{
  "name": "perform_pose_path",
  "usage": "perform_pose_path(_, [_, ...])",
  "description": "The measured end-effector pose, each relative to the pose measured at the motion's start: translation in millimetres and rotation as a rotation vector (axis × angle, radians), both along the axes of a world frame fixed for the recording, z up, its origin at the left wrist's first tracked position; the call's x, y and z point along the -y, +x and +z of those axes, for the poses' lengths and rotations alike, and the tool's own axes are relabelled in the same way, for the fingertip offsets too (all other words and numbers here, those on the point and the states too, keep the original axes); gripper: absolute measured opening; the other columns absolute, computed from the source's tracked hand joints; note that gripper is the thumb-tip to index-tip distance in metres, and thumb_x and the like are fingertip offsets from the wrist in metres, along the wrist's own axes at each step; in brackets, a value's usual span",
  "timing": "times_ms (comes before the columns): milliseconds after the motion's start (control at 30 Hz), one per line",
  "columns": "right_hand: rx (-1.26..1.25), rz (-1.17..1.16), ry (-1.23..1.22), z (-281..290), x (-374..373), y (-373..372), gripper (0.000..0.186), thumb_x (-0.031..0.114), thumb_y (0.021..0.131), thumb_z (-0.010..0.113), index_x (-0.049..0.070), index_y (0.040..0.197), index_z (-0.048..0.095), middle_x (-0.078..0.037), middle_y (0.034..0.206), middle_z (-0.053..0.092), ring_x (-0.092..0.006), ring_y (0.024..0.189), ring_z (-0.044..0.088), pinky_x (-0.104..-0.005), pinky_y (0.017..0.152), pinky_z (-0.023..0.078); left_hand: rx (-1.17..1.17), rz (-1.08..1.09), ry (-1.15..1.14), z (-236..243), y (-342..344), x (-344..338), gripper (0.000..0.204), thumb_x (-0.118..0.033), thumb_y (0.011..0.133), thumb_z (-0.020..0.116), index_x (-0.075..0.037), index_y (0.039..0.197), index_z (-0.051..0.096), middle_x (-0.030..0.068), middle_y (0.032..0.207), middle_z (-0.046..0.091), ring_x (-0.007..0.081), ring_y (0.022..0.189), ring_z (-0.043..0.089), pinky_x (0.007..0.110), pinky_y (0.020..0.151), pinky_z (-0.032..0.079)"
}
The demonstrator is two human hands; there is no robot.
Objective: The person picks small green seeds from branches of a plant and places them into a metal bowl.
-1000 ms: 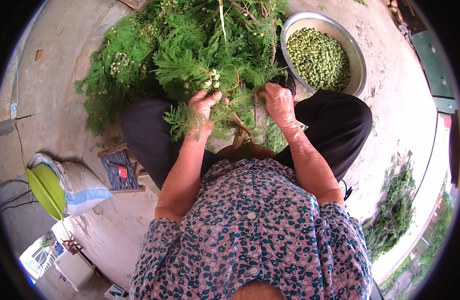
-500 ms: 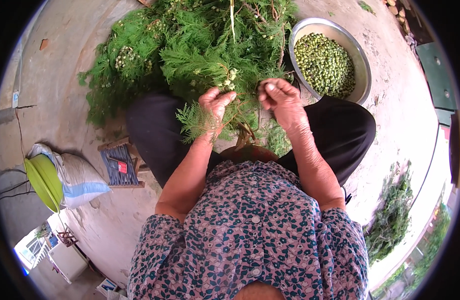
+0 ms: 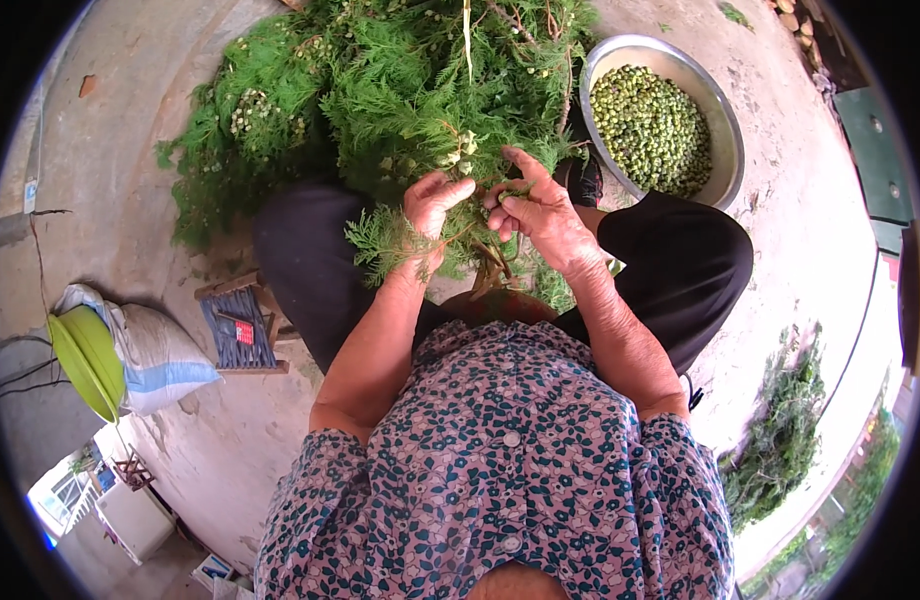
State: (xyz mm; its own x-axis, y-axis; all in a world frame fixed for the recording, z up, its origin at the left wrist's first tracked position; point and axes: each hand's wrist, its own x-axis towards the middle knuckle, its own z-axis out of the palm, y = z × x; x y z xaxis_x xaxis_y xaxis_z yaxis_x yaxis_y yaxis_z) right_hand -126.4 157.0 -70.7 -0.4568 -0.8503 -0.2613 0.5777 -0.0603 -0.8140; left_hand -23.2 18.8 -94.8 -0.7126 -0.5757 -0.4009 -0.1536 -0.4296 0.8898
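Between my knees, my left hand [image 3: 429, 222] pinches a green evergreen sprig [image 3: 380, 245], whose flat scaly leaves stick out past my wrist. Pale green cones [image 3: 460, 153] show just beyond those fingertips. Close on its right is my right hand [image 3: 550, 222], thumb and fingers curled together with the index finger raised; a bit of green shows at the fingertips, too small to name. In front of both hands lies a big heap of evergreen branches [image 3: 400, 90], some bearing pale cones. A metal basin [image 3: 728, 120] at the far right holds many small green cones [image 3: 650, 130].
At left stand a small low stool [image 3: 242, 330], a pale sack [image 3: 165, 360] and a lime-green basin [image 3: 85, 365]. More cut greenery [image 3: 785, 440] lies on the concrete floor at right. Cut logs [image 3: 795, 22] are stacked at the far right corner.
My right hand has moved left, closer to my left hand, and its index finger has lifted. My left hand stays nearly in place with the sprig.
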Motion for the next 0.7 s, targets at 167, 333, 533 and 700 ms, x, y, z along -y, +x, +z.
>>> perform_pose_path(167, [-0.093,0.120,0.081,2.8,0.6,-0.1,0.060,0.002,0.086,0.045,0.011,0.138,0.016,-0.009,0.088,0.056,-0.0120,0.067,0.055,-0.0220,0.057,0.046,-0.205,-0.227,0.240,24.6,-1.9,-4.6,0.025,-0.002,0.073,0.056,0.002,0.098,0.054,0.0073,0.086,0.059,0.0168,0.077,0.054,0.029,0.073,0.043])
perform_pose_path(333, [-0.417,0.186,0.236,10.3,6.6,-1.4,0.062,-0.001,0.084,0.045,0.011,0.137,0.016,-0.005,0.078,0.055,-0.0079,0.056,0.050,-0.0194,0.048,0.041,-0.143,-0.183,0.141,9.7,-2.9,-6.3,0.033,-0.002,0.071,0.068,0.002,0.100,0.054,0.0094,0.089,0.062,0.0173,0.076,0.059,0.030,0.071,0.047])
perform_pose_path(533, [-0.698,0.156,0.254,-8.1,12.6,-1.6,0.066,-0.001,0.081,0.048,0.011,0.138,0.016,-0.006,0.077,0.055,-0.0086,0.053,0.046,-0.0235,0.048,0.042,-0.100,-0.075,0.076,15.9,-7.5,-15.4,0.032,-0.001,0.069,0.069,0.002,0.098,0.056,0.0100,0.087,0.063,0.0170,0.073,0.060,0.029,0.066,0.049])
perform_pose_path(700, [-0.821,0.103,0.246,-16.9,14.2,0.8,0.068,-0.001,0.080,0.050,0.012,0.138,0.017,-0.007,0.078,0.055,-0.0098,0.051,0.047,-0.0254,0.049,0.043,-0.043,0.046,0.111,17.3,-9.6,-18.8,0.027,0.000,0.072,0.065,0.001,0.098,0.058,0.0093,0.090,0.062,0.0153,0.077,0.059,0.026,0.070,0.047])
